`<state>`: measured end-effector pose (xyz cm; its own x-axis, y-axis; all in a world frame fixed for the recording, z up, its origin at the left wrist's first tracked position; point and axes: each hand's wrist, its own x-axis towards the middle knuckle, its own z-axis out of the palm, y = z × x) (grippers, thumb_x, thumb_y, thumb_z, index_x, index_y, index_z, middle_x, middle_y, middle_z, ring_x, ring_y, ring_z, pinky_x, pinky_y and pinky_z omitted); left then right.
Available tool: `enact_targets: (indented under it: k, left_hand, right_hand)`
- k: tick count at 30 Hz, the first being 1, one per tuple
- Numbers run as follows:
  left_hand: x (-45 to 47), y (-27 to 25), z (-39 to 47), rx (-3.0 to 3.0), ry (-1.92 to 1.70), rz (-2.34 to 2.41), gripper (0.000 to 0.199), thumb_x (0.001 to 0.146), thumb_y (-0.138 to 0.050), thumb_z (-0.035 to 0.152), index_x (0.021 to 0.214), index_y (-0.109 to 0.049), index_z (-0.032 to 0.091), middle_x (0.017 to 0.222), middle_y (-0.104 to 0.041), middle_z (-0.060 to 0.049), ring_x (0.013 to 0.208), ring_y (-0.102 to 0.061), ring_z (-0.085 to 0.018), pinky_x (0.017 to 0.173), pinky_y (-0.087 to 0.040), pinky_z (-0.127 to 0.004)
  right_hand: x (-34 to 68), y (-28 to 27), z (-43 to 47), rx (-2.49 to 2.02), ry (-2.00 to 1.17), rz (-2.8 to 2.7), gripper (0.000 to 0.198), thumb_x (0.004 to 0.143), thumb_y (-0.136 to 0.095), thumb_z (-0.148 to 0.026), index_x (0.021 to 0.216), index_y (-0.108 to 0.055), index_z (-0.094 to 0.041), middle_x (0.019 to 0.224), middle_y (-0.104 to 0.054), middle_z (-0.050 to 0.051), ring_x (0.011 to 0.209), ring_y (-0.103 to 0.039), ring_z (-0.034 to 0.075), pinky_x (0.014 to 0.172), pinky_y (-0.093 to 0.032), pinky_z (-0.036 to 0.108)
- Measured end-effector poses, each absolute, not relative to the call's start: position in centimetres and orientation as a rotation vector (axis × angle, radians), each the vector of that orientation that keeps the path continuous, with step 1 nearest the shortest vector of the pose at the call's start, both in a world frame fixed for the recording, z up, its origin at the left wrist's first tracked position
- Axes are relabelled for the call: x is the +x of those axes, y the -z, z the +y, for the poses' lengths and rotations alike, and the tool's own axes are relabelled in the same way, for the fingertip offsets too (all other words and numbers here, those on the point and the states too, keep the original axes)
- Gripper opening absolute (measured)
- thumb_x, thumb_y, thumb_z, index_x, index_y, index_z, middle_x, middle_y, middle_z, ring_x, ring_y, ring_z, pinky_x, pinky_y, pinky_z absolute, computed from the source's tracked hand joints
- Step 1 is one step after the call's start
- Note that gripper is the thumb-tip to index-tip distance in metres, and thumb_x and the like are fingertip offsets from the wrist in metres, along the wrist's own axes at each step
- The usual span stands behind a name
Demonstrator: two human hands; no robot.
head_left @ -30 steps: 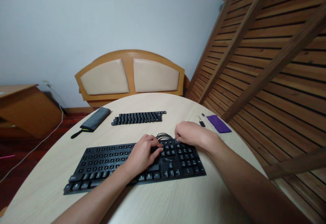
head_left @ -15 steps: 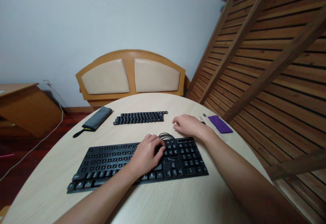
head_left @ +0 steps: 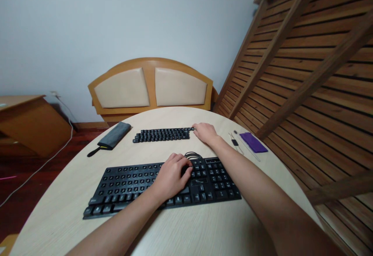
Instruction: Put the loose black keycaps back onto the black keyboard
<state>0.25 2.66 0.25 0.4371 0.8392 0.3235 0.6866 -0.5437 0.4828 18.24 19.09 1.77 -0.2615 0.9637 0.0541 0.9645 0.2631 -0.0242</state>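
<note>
Keyboard (head_left: 201,181), black, many keys off: on the counter (head_left: 210,225), before the person; centre of the clock. Loose keys (head_left: 163,134), black, in rows: twelve o'clock. Left hand (head_left: 174,174): on the keyboard, fingers curled, thumb apart; from here I cannot tell whether it grips anything. Right hand (head_left: 204,131): at the rows' three-o'clock end, fingertips narrow by the last key; hold unclear. Pouch (head_left: 116,134), grey: eleven o'clock. Cloth (head_left: 253,142), purple: two o'clock.
</note>
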Motion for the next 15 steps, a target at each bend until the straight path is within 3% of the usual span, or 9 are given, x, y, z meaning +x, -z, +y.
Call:
enact_targets:
  k: [9,13,15]
  left_hand:
    - [0.2,-0.2,2.6,2.411,-0.780,1.311,0.011,0.095,-0.054,0.023,0.094,-0.064,0.019,0.095,-0.065,-0.006,0.097,-0.055,-0.025,0.087,-0.048,-0.042]
    - [0.2,-0.2,2.7,2.419,-0.793,1.307,0.012,0.096,-0.053,0.024,0.095,-0.064,0.019,0.096,-0.065,-0.006,0.097,-0.055,-0.025,0.088,-0.049,-0.043]
    - [0.2,-0.2,2.7,2.416,-0.794,1.308,0.013,0.096,-0.053,0.025,0.097,-0.065,0.019,0.097,-0.065,-0.006,0.098,-0.056,-0.025,0.088,-0.050,-0.044]
  right_hand:
    - [20.4,-3.5,16.6,-1.856,-0.155,-2.475,0.026,0.088,-0.062,-0.030,0.109,-0.075,-0.022,0.112,-0.074,0.011,0.103,-0.067,0.026,0.084,-0.047,0.031]
    - [22.3,-5.8,13.8,-1.703,-0.415,-2.536,0.028,0.085,-0.063,-0.031,0.109,-0.075,-0.024,0.102,-0.077,0.004,0.087,-0.069,0.018,0.074,-0.048,0.023]
    - [22.9,-6.9,12.3,-1.470,-0.739,-2.553,0.030,0.086,-0.062,-0.030,0.109,-0.075,-0.017,0.099,-0.077,0.007,0.085,-0.069,0.019,0.074,-0.048,0.025]
